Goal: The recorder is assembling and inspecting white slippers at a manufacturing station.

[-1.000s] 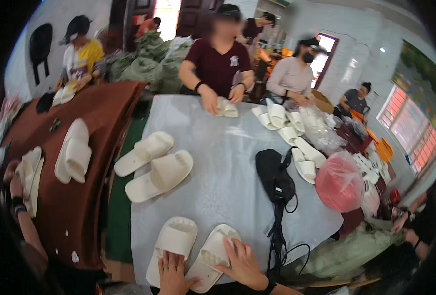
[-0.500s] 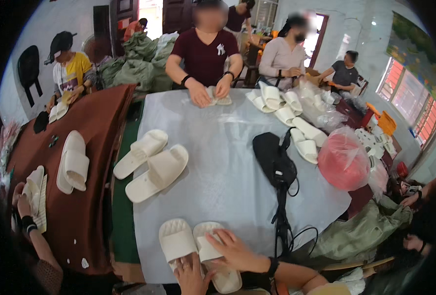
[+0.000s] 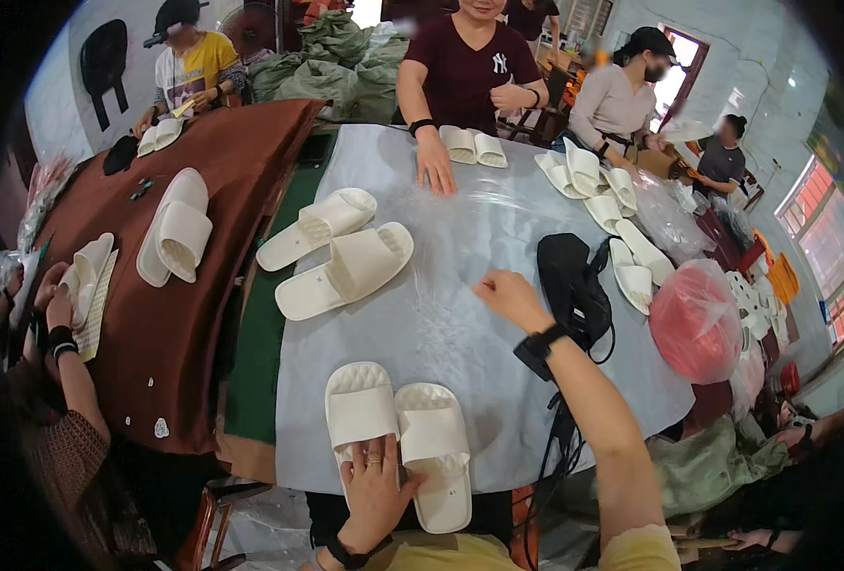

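A pair of white slide slippers lies side by side at the near edge of the table, toes away from me. On the left slipper [image 3: 360, 404], my left hand [image 3: 376, 490] rests with outstretched fingers at the strap's near opening. Its thumb reaches toward the right slipper [image 3: 436, 438], which stands slightly nearer to me. My right hand [image 3: 515, 303] is raised over the middle of the table, fingers curled in, with nothing visible in it. Close to its right lies a black bag [image 3: 574, 290] with a strap and cords.
Another white pair [image 3: 355, 271] sits at the table's left. Opposite, a person's hand [image 3: 434, 167] touches the grey-white sheet beside more slippers [image 3: 474, 146]. White slippers [image 3: 631, 271] and a pink plastic bag [image 3: 696, 319] line the right side. A brown-covered table [image 3: 250, 314] adjoins on the left.
My right hand has left the right slipper and moved forward over the table, its fingers curling. My left hand stays at the left slipper. The person opposite has let go of their slippers.
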Demonstrator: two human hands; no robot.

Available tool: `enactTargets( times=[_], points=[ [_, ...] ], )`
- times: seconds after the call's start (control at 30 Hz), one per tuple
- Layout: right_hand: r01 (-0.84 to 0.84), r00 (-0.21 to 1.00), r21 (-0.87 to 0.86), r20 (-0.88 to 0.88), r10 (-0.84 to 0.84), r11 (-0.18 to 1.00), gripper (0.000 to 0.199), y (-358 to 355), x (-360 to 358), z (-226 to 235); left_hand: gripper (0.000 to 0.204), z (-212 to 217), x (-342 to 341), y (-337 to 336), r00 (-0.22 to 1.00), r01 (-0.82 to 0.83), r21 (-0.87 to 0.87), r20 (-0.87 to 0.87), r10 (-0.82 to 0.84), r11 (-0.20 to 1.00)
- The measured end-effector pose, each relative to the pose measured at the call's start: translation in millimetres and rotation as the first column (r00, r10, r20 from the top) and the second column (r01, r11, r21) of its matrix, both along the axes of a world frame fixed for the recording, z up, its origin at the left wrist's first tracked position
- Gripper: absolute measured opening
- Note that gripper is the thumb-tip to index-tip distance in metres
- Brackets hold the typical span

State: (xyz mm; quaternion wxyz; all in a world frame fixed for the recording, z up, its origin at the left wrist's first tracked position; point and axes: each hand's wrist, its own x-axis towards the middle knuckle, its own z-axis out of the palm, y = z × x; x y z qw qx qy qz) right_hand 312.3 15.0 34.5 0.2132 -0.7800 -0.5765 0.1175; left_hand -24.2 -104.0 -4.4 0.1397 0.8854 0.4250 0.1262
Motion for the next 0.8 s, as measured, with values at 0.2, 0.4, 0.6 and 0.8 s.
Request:
enactTargets(
  times=[0.2, 0.4, 0.6, 0.8],
  points=[
    [0.188, 0.982, -0.234, 0.061, -0.179, 0.954, 0.044, 51, -16, -32, 0.075, 1, 1, -2, 0.999, 0.006, -0.062, 0.038, -0.004, 0.998],
    [0.502, 0.741, 0.132, -0.575, -0.347, 0.855, 0.023, 53, 16, -52, 0.073, -7, 5, 3, 0.999, 0.005, -0.025, 0.041, -0.004, 1.0],
    [0.818, 0.132, 0.134, -0.99, 0.044, 0.559, 0.013, 9, 15, -25, 0.079, -11, 34, 18, 1.0, 0.026, -0.112, -0.005, -0.026, 0.993],
    [0.35, 0.921, 0.481, -0.018, -0.39, 0.804, 0.023, -12, 30, 6, 0.081, 2, 54, 22, 1.0, 0.03, -0.139, 0.014, -0.028, 0.99]
  ],
)
